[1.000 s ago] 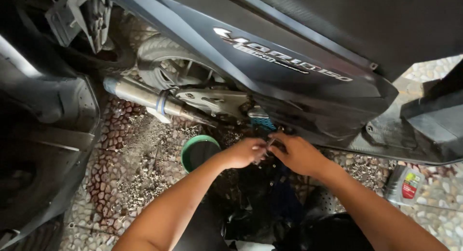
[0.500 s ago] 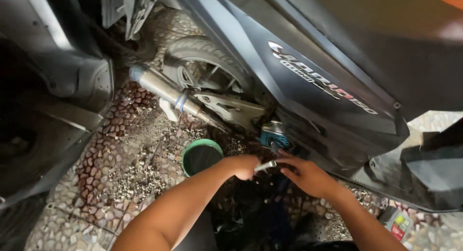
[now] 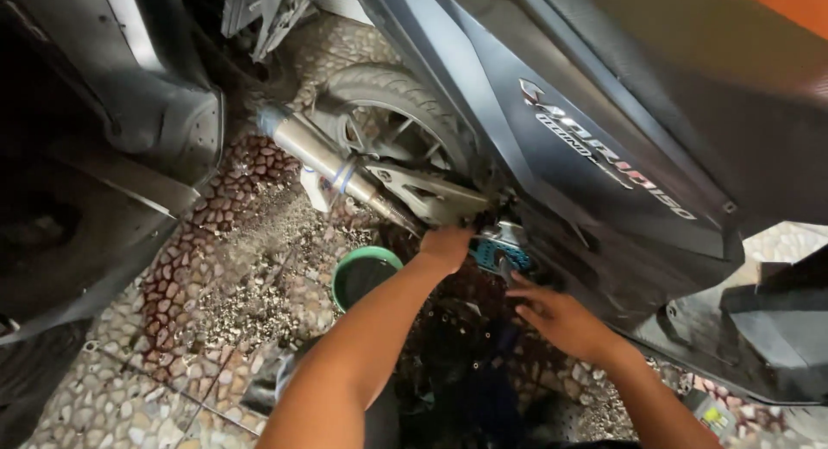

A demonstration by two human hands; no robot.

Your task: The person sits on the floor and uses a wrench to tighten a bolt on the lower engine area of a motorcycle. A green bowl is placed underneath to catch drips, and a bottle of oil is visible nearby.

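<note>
A dark grey scooter (image 3: 604, 156) stands over a pebbled floor. Low on its engine side sits a blue metal part (image 3: 493, 252). My left hand (image 3: 444, 246) reaches up against the engine just left of that part; its fingers curl out of sight, so any grip is hidden. My right hand (image 3: 552, 315) is just below and right of the blue part. Its fingers are spread, the fingertips at the part's lower edge, and nothing shows in it.
A green basin (image 3: 343, 276) sits on the floor under my left forearm. The silver exhaust pipe (image 3: 315, 156) and rear tyre (image 3: 379, 100) lie behind it. Another vehicle's dark bodywork (image 3: 95, 199) fills the left. A small bottle (image 3: 711, 412) lies at the bottom right.
Both hands moved up from a small metal piece held between them. The left went to the engine and the right opened toward the blue part. The view shifted closer.
</note>
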